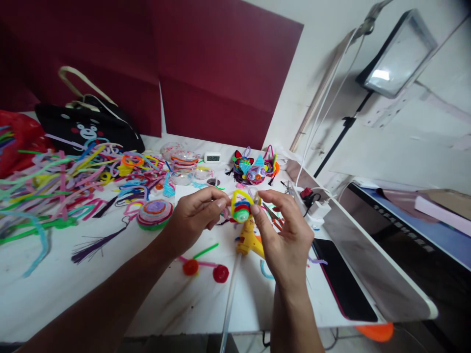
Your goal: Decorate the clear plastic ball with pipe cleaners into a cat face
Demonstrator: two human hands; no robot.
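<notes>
Between my hands is a small pipe cleaner piece (242,212), with green, red and blue coils and a yellow loop over them. My right hand (285,230) grips its right side between thumb and fingertips. At the left edge, my left hand (198,212) is closed in a pinch; its fingertips seem to touch the piece, but the exact contact is unclear. Just below lies a yellow hot glue gun (247,240) with a long clear glue stick (230,294) running toward me. A purple, red and green coiled disc (155,214) rests beside my left wrist.
Loose pipe cleaners (73,181) heap at the left before a black bag (88,127). Red and orange coils (221,273) lie near the front. Finished coiled ornaments (253,169) and a small digital clock (212,157) stand behind. Scissors (275,218) and a phone (346,279) are rightward.
</notes>
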